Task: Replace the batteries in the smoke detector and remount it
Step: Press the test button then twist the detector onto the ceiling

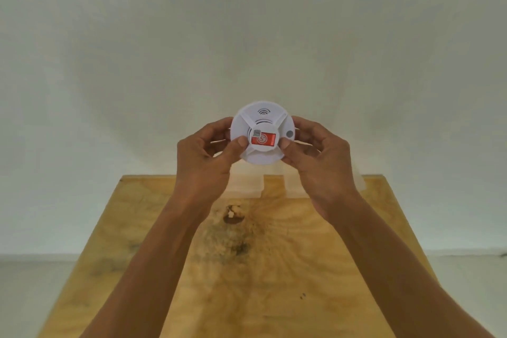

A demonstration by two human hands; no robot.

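Above the far edge of the yellowish plywood tabletop (274, 269), the round white plastic smoke detector (262, 132) is held up against the pale wall (247, 22), face toward the camera (red sticker (263, 140) at centre). Left hand (204, 155) grips its left rim, right hand (318, 155) its right rim, thumbs pressed on the front.
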